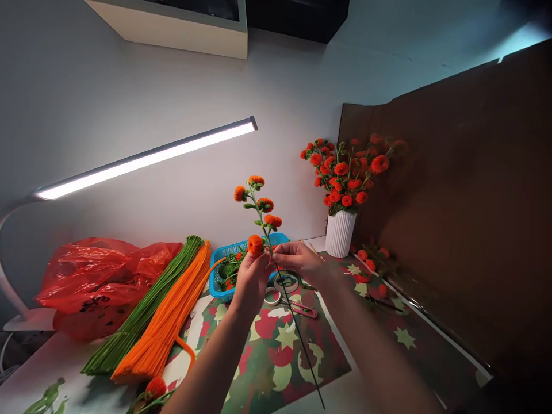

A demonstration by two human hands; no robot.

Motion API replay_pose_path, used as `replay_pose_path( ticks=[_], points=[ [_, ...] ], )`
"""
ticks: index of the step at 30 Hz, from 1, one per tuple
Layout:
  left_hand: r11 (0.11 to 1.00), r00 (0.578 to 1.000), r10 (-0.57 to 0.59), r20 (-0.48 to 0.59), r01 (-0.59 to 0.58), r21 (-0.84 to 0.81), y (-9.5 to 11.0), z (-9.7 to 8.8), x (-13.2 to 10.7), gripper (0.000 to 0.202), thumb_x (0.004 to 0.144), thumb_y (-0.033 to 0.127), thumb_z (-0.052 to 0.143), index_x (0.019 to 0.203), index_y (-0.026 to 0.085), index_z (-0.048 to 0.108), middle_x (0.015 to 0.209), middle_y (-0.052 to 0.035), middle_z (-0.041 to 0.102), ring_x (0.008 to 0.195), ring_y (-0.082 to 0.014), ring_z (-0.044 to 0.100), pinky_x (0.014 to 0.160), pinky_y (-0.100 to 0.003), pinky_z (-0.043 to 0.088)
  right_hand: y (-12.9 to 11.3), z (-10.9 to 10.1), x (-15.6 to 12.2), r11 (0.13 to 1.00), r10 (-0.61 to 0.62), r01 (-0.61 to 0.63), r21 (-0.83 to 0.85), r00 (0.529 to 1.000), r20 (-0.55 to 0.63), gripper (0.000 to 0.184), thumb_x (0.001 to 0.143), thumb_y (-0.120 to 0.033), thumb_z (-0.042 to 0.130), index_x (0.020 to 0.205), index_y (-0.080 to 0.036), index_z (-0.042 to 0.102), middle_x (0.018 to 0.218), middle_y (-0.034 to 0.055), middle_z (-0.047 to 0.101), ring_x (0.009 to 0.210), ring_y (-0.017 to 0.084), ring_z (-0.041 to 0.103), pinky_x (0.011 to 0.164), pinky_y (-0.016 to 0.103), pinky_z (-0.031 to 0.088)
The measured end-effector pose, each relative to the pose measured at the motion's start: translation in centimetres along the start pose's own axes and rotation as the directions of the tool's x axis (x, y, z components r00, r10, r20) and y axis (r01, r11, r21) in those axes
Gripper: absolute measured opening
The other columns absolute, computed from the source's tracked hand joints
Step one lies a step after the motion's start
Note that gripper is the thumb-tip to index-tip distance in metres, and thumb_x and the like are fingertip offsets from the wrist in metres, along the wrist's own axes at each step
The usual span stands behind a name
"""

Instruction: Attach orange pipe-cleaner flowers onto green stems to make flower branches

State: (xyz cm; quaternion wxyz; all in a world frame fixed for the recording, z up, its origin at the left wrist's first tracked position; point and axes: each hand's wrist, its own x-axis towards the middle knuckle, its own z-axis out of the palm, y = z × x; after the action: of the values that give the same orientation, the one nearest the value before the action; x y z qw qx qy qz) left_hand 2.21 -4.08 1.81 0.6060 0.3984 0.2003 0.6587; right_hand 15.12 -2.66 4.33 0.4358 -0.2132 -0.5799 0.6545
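My left hand [252, 280] pinches the lowest orange pipe-cleaner flower [255, 245] close to the stem. Fingers of my right hand [299, 261] are closed on the flower stem [292, 313] at about the same height. Above my hands the flower branch [260, 211] rises, bearing several orange blooms with green leaves. Below them the bare dark stem slants down to the right. Behind my left hand is a blue basket [218, 294] with green stems and orange blooms. Under the hands lie tape rolls [287, 282] and pink-handled scissors [304, 310].
Green pipe cleaners [146, 307] and orange pipe cleaners [166, 313] lie bundled at left, beside a red plastic bag [103, 282]. A lit lamp [149, 158] spans above them. A white vase [340, 234] of orange flowers stands right, near a brown panel [452, 201]. Patterned paper [287, 339] covers the table.
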Motion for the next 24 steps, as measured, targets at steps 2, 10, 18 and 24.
replay_pose_path(
  ticks=[2, 10, 18, 24],
  points=[
    [0.998, 1.0, -0.014, -0.027, 0.016, 0.066, -0.4, 0.1, -0.2, 0.025, 0.065, 0.036, 0.074, 0.07, 0.016, 0.059, 0.067, 0.003, 0.055, 0.063, -0.0079, 0.052, 0.062, -0.019, 0.043, -0.2, -0.1, 0.0, 0.999, -0.028, 0.027, -0.021, 0.998, -0.05, 0.029, 0.063, -0.039, 0.077, 0.068, -0.014, 0.064, 0.059, -0.0029, 0.056, 0.055, 0.008, 0.049, 0.055, 0.022, 0.036],
    [0.841, 0.991, 0.135, 0.0, -0.115, 0.529, -0.5, 1.1, -1.5, 0.025, 0.075, 0.039, 0.066, 0.076, 0.014, 0.065, 0.063, 0.0003, 0.058, 0.063, -0.0109, 0.052, 0.061, -0.022, 0.041, 0.0, 0.1, 0.3, 0.978, -0.196, 0.166, -0.123, 0.937, -0.291, 0.028, 0.058, -0.038, 0.078, 0.062, -0.014, 0.063, 0.051, -0.0051, 0.052, 0.045, 0.005, 0.04, 0.044, 0.02, 0.031],
    [0.967, 0.998, 0.045, 0.045, -0.055, 0.247, 0.5, 1.8, -1.9, 0.026, 0.07, 0.038, 0.071, 0.068, 0.014, 0.061, 0.054, 0.004, 0.051, 0.05, -0.0051, 0.044, 0.049, -0.017, 0.037, 0.8, -0.3, 0.4, 0.98, -0.066, 0.073, 0.184, 0.997, -0.043, 0.031, 0.06, -0.042, 0.078, 0.065, -0.014, 0.065, 0.053, -0.0037, 0.053, 0.049, 0.008, 0.05, 0.049, 0.022, 0.039],
    [0.959, 0.941, -0.278, 0.193, 0.285, -0.006, 0.9, 1.6, -1.7, 0.028, 0.066, 0.035, 0.075, 0.07, 0.013, 0.058, 0.048, 0.0088, 0.04, 0.033, 0.0022, 0.026, 0.033, -0.01, 0.02, 1.0, -0.9, 0.2, 0.976, -0.013, 0.012, 0.218, 1.0, 0.004, 0.035, 0.053, -0.039, 0.084, 0.066, -0.013, 0.065, 0.056, -0.0027, 0.057, 0.048, 0.005, 0.047, 0.048, 0.018, 0.035]
  ],
)
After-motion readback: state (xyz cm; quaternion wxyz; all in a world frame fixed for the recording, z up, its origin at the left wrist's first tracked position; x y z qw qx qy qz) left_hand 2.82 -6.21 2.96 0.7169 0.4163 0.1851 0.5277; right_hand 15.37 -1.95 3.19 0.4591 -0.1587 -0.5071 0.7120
